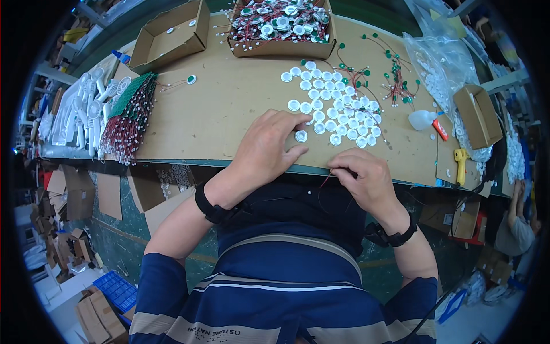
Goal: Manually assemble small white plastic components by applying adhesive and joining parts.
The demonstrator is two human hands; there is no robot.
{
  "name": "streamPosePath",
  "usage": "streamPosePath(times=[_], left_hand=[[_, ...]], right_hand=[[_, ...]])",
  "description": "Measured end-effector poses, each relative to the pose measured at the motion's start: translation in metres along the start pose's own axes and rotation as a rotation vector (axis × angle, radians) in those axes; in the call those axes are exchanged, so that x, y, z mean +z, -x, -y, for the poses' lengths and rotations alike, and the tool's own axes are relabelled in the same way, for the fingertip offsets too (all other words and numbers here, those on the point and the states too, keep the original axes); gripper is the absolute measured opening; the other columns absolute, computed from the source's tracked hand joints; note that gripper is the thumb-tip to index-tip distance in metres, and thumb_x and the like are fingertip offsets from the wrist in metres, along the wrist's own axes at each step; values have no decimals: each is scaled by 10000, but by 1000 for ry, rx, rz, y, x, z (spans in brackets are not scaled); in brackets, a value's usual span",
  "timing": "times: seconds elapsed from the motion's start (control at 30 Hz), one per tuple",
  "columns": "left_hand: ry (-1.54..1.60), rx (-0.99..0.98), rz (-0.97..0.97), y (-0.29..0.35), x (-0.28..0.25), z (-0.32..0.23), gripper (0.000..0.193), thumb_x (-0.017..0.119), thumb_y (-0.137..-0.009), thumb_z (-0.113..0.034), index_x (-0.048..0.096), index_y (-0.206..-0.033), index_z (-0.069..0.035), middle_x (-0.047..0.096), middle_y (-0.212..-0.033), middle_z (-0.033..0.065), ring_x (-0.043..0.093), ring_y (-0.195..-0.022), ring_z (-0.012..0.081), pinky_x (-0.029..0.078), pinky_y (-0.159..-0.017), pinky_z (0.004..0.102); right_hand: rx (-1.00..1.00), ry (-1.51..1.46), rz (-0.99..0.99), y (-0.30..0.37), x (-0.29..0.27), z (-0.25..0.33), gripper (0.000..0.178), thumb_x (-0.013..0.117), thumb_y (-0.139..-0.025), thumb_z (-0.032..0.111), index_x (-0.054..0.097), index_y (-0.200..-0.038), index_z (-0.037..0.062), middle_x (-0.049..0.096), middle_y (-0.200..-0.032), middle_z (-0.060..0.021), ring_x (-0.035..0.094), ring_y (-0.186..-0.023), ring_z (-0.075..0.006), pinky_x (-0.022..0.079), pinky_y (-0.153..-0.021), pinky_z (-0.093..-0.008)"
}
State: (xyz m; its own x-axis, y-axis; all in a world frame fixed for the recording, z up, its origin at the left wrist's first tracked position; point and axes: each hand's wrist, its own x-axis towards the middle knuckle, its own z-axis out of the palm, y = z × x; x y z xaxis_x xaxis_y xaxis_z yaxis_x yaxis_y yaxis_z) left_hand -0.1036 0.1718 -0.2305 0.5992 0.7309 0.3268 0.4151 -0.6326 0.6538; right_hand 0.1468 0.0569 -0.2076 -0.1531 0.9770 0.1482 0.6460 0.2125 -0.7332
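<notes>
My left hand point(264, 146) rests at the table's front edge, thumb and forefinger apart, with nothing gripped between them. A round white ringed cap point(301, 136) lies just beside those fingertips. Several similar white caps point(337, 140) are spread in a loose group in front of both hands. My right hand point(366, 175) is closed in a pinch at the edge, and thin red wires point(325, 182) hang from its fingertips toward my lap. Whatever is on the wires' upper end is hidden by the fingers. Green discs with red wires point(396, 80) lie beyond the caps.
A cardboard box point(281, 50) heaped with wired discs stands at the back, beside a shallower box point(166, 49). To the left are a wired green bundle point(127, 117) and white fan-like parts point(86, 109). A white squeeze bottle point(421, 119) and yellow tool point(460, 165) lie right.
</notes>
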Motion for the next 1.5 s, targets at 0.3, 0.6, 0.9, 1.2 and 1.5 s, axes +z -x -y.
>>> streamPosePath(times=[0.3,0.6,0.9,1.2,1.5], left_hand=[[35,13,68,0,-3,0,530,878,-901,-55,757,-1417,-76,792,-1151,80,720,-1138,332,567,-1056,461],[113,155,151,0,-3,4,564,842,-917,-21,747,-1466,-114,805,-1179,104,741,-1141,336,582,-1041,465],[182,138,128,-13,4,-7,514,820,-938,-11,749,-1444,-70,817,-1243,122,757,-1166,368,595,-1055,463],[281,-84,174,21,-5,-35,314,902,-944,-101,831,-1240,-26,840,-1086,159,812,-970,320,641,-877,419],[391,-312,237,14,-8,-36,174,842,-1006,-46,834,-1163,30,836,-959,104,778,-824,147,609,-755,306]], right_hand=[[-45,-79,12,1,1,-4,210,830,-953,-47,859,-1152,12,809,-1058,-109,796,-915,-255,630,-817,-349],[-17,-119,10,-4,6,-4,234,819,-989,-25,839,-1221,2,818,-1059,-101,794,-920,-224,630,-841,-338],[293,-293,-81,-4,-3,-4,221,801,-1026,30,817,-1246,27,834,-1035,-67,784,-874,-153,640,-803,-336],[-19,-299,-53,-2,22,13,158,787,-1025,125,808,-1167,60,807,-1079,-173,781,-1022,-402,627,-892,-486],[-283,-130,-198,-9,14,5,231,844,-986,52,820,-1216,48,816,-1047,-125,792,-928,-336,638,-798,-430]])
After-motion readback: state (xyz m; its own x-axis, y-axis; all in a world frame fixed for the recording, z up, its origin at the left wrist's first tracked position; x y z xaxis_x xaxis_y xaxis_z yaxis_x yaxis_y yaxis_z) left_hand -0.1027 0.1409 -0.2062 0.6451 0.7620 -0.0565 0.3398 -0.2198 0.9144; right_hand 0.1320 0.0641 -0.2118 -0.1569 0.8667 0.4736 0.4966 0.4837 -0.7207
